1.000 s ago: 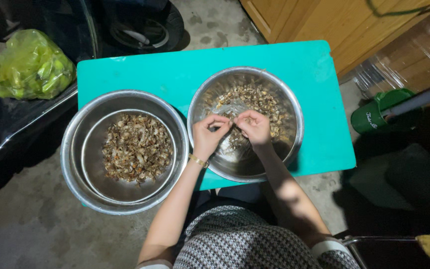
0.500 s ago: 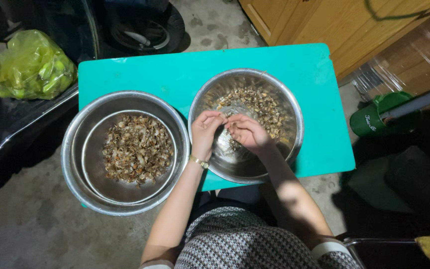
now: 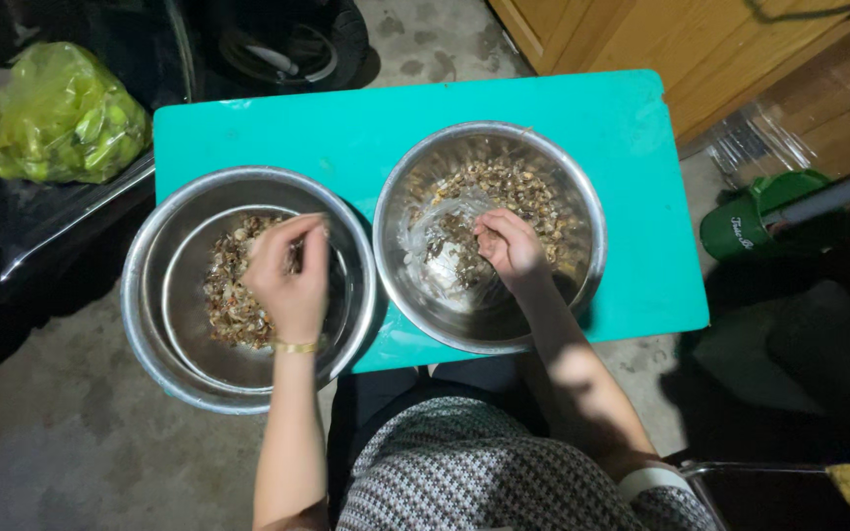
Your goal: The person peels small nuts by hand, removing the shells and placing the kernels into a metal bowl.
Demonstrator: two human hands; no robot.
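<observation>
Two steel bowls stand on a turquoise table (image 3: pixel 366 128). The left bowl (image 3: pixel 154 324) has a smaller steel bowl nested in it, holding brown husk-like scraps (image 3: pixel 228 305). My left hand (image 3: pixel 289 280), with a gold bracelet on the wrist, hovers over that pile with fingers bunched downward; whether it holds anything I cannot tell. The right bowl (image 3: pixel 582 197) holds small brown pieces (image 3: pixel 523 187) and a clear plastic bag (image 3: pixel 440 236). My right hand (image 3: pixel 509 246) rests inside it, fingers curled into the pieces at the bag's edge.
A yellow-green plastic bag (image 3: pixel 51 113) lies at the upper left on dark objects. A wooden cabinet (image 3: pixel 641 39) stands behind the table. A green slipper (image 3: pixel 755 221) sits on the floor at the right. Concrete floor surrounds the table; my patterned lap is below.
My left hand has left the right bowl and moved left over the left bowl's scrap pile. My right hand stays in the right bowl, shifted slightly lower.
</observation>
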